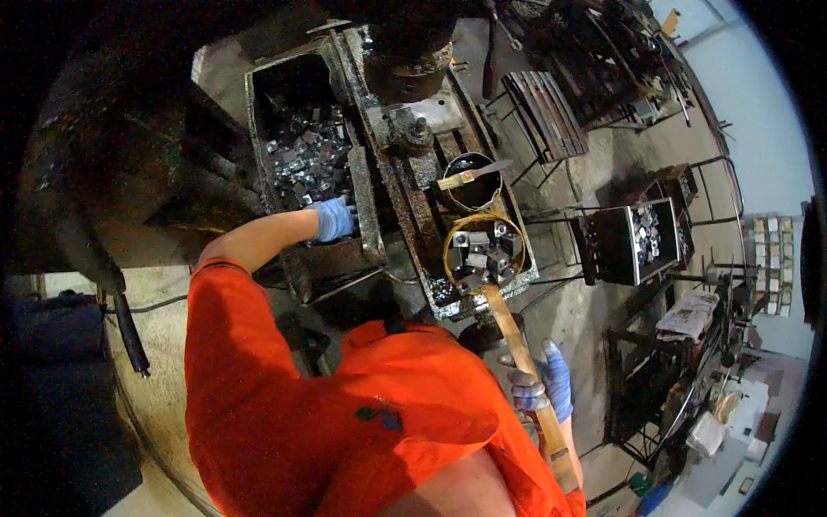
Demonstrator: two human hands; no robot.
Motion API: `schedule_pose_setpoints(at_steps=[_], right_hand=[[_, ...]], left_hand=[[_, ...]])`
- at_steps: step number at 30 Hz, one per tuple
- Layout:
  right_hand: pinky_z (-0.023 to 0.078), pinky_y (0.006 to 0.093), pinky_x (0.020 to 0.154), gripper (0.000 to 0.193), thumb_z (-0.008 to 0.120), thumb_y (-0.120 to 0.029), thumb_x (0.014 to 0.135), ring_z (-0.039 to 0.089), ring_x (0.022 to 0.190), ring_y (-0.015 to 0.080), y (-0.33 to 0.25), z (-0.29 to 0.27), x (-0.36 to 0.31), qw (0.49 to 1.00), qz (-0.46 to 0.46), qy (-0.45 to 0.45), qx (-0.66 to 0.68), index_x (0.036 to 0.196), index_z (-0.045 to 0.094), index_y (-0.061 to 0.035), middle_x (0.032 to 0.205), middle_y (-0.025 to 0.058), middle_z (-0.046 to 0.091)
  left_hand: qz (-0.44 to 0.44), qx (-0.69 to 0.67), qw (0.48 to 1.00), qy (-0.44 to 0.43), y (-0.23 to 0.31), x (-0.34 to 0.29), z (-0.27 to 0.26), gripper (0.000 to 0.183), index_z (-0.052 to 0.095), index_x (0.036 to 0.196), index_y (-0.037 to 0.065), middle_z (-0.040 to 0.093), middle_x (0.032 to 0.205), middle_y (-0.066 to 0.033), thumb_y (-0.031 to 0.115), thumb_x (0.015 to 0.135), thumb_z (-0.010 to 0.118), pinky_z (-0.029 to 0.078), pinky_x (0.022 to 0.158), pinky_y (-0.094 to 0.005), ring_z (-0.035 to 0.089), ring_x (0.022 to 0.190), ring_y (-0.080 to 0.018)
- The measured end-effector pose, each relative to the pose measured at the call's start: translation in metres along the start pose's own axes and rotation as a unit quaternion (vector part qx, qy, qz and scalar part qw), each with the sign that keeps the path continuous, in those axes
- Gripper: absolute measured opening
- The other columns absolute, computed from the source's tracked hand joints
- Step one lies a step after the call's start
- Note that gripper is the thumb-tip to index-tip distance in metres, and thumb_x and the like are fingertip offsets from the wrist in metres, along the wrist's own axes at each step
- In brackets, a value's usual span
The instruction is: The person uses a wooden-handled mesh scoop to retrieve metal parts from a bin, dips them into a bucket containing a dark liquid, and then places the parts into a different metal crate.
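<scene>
My left hand (334, 221), in a blue glove, is at the near end of a long metal bin (369, 207) holding many small metal blocks (310, 151). Its fingers point down at the bin's inner edge and are partly hidden, so their grip is unclear. To the right, my right hand (541, 383), in a grey and blue glove, is wrapped around a long flat wooden stick (517, 340). The stick's far end meets a round holder with a yellowish wire rim (447, 252). Several metal blocks (482, 254) lie inside that rim.
Beyond the rim, a brush (474, 175) lies across a dark round pot (469, 196) on the greasy machine bed (405, 194). A heavy round machine part (409, 73) stands at the far end. Rightward are a slatted stand (544, 116) and a box of metal parts (633, 246).
</scene>
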State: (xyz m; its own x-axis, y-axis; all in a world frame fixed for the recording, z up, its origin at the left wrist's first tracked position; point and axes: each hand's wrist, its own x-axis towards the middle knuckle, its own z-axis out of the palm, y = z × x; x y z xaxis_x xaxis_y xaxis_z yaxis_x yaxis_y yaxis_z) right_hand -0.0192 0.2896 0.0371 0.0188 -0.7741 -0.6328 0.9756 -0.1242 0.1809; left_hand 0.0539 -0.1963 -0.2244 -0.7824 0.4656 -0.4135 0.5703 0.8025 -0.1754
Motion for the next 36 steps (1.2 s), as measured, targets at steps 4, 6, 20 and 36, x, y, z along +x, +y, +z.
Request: schedule_pose_setpoints(at_steps=[4,6,20,36], right_hand=[[0.03,0.0171,0.03,0.072,0.051,-0.053,0.081,0.036,0.04,0.0051,0.005,0.001,-0.001,0.999,-0.023,0.023,0.004,0.116,0.042,0.0095,0.061,0.0021,0.041],[0.03,0.017,0.03,0.072,0.051,-0.053,0.081,0.036,0.04,0.0048,0.007,0.001,0.0,0.999,-0.032,0.026,0.001,0.116,0.042,0.0095,0.061,0.0021,0.041],[0.028,0.0185,0.029,0.068,0.056,-0.052,0.078,0.036,0.041,0.0063,0.008,-0.011,0.002,0.999,-0.016,-0.022,0.041,0.116,0.045,0.0021,0.062,0.0035,0.043],[0.028,0.0184,0.029,0.069,0.053,-0.054,0.079,0.035,0.041,0.0056,0.009,-0.015,0.002,0.998,-0.013,-0.03,0.049,0.118,0.044,0.0021,0.066,0.0034,0.045]], left_hand=[[0.018,0.071,0.997,0.004,0.01,0.015,0.057,0.057,0.039,0.131,0.013,0.034,0.139,-0.0089,0.024,0.077,0.053,0.034,0.095,-0.0475,0.037,0.124,-0.0243],[0.018,0.047,0.998,-0.022,0.011,0.021,0.052,0.057,0.038,0.132,0.013,0.034,0.139,-0.0093,0.024,0.077,0.053,0.034,0.095,-0.0471,0.037,0.124,-0.0247],[-0.037,-0.087,0.981,-0.167,0.014,0.015,0.035,0.057,0.035,0.133,0.012,0.033,0.139,-0.0124,0.022,0.079,0.049,0.035,0.095,-0.0441,0.038,0.123,-0.0271],[-0.074,-0.131,0.969,-0.194,0.016,0.015,0.03,0.057,0.03,0.135,0.01,0.032,0.138,-0.0158,0.021,0.08,0.045,0.036,0.095,-0.0407,0.039,0.122,-0.0298]])
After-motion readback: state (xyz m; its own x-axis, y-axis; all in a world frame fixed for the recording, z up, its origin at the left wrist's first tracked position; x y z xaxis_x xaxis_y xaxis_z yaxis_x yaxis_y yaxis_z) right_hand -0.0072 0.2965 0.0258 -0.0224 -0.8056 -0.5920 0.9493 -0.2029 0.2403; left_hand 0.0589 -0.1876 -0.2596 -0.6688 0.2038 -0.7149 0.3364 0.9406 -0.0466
